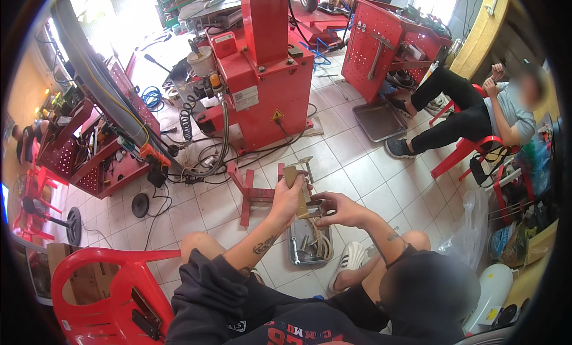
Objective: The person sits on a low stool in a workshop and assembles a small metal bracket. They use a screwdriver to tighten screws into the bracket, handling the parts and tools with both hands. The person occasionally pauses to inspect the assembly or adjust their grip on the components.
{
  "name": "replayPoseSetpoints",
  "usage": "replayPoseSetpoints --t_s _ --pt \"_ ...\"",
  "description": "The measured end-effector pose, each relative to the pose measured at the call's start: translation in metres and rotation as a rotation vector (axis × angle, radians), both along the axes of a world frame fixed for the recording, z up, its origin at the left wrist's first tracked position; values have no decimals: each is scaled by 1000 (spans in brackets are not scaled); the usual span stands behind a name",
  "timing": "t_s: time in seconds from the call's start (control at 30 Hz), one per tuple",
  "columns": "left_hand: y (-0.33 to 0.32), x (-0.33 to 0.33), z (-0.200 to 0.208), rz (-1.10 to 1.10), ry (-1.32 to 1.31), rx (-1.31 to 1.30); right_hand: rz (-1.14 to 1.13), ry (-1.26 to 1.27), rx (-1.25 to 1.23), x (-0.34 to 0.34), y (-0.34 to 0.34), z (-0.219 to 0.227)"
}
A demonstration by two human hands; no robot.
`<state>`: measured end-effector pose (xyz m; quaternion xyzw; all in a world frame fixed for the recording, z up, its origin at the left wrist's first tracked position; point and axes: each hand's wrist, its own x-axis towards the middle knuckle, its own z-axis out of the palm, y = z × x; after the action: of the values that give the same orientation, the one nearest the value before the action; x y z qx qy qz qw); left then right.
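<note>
- Left hand (289, 196) grips a gold metal part (306, 196) near the tray (311, 263).
- Right hand (341, 210) seems to fiddle with it; can't tell if gripping.
- Next likely needs steady holding.

Forearms (261, 238) forward, fingers (326, 197) apparently bent

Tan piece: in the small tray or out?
Out. The left hand grips the tan piece clear of the tray, where a silver rod lies.
</note>
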<state>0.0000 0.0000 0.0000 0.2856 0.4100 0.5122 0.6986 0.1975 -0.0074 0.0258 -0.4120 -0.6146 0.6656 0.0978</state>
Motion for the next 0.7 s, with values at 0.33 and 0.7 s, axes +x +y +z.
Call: replayPoseSetpoints --t_s 0.33,0.7 --pt "-3 1 6 21 -1 -36 -44 18 -8 1 1 6" --pt "0 2 2 42 6 -31 -130 184 -120 2 -1 -4"
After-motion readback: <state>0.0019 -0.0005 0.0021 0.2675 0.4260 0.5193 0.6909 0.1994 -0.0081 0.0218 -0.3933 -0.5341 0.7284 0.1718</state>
